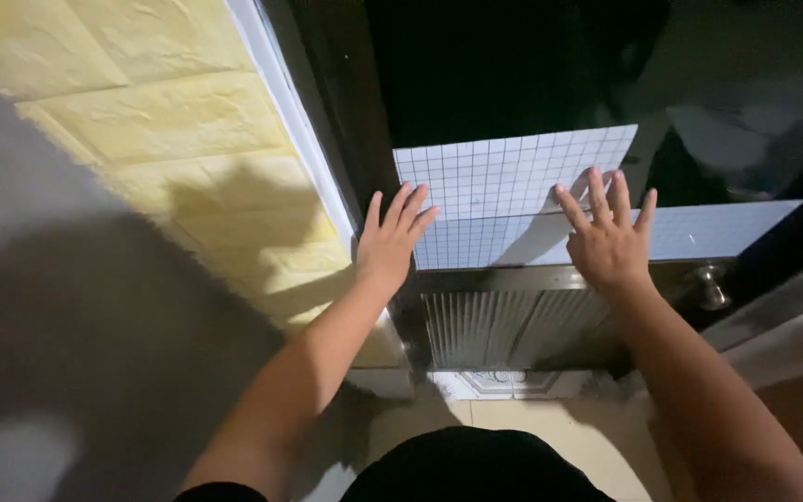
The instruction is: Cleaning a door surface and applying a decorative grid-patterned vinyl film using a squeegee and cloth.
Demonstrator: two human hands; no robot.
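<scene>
Hands spread flat, pressing grid sheet onto door; uneven pressure risks wrinkles, crooked set.

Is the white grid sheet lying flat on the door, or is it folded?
Flat: the grid sheet lies spread against the dark door, with the left hand and right hand pressed open-palmed on it.

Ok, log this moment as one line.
left hand: flat on gridded sheet left edge | right hand: flat on sheet | sheet against dark door | knob right
</scene>
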